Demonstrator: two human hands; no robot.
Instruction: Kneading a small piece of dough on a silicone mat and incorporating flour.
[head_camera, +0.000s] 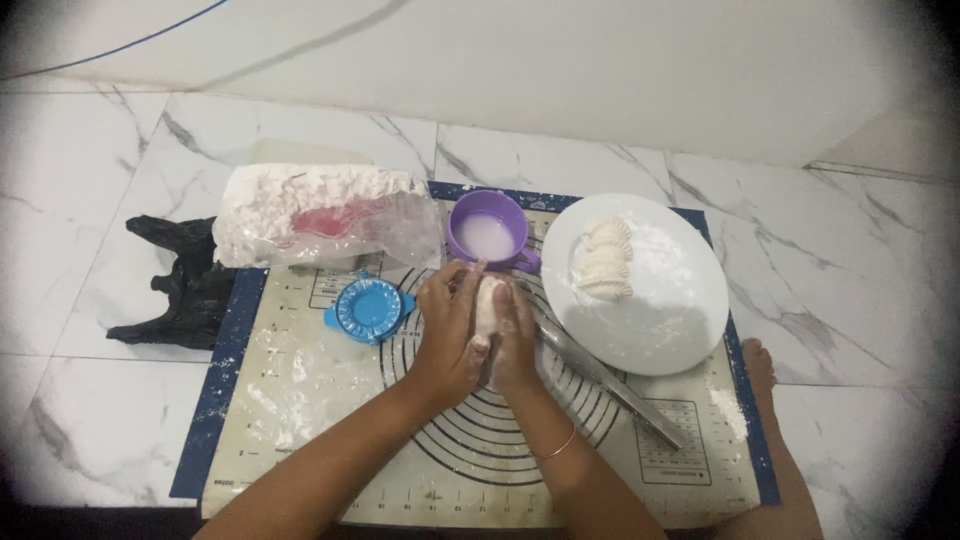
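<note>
Two hands — left hand (447, 335), right hand (517, 340) — fingers clamped on one dough piece (489, 305) | three dumplings (606, 259) | one plate (660, 330)

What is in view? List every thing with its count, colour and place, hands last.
Baking mat: one, cream with blue border, on the marble floor.
Flour bag: one, clear plastic, mat's far left corner.
Cup: one, purple, holding white liquid, far edge of mat.
Plate: one, white, floured, right of the cup.
Dumplings: three or so, white, on the plate.
Dumpling press: one, blue, left of the hands.
Rolling pin: one, metal, below the plate.
Black object: one, left of the mat.
Dough: one piece, white, between both hands.
Left hand, right hand: pressed around the dough.
</note>
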